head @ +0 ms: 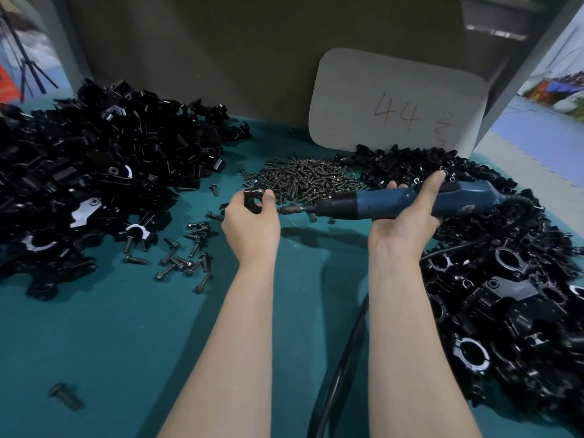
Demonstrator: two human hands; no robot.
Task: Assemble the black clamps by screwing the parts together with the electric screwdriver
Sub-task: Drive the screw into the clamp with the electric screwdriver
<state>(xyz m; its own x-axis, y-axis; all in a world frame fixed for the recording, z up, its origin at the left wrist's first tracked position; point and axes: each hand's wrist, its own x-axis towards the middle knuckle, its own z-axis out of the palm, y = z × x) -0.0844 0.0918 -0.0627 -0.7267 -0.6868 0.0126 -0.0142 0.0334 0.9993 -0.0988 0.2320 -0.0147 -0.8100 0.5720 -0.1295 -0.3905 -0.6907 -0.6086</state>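
From the head view, your left hand point(249, 222) sits just left of centre. Its thumb and fingertips are curled round a small black clamp part point(252, 199) and pinch it by the outer edges. Your right hand point(407, 222), at three o'clock from the left, is wrapped round the barrel of the electric screwdriver point(410, 203), with the forefinger laid along the top. The bit points to nine o'clock and stops just short of the part without touching it.

The heap of small screws point(306, 181) lies at twelve o'clock from the bit. Bigger bolts point(186, 254) are scattered at eight o'clock on the green table point(126, 343). Loose black parts point(94, 172) are piled at ten o'clock, and more clamps point(505, 279) at four o'clock.

The part looks rigid, light and glossy, so it will probably twist under the driver's torque. Grip it by its flat sides and keep your fingers off the screw hole. The driver looks the heavier item, and its cable point(341, 358) trails toward six o'clock and may drag on it.
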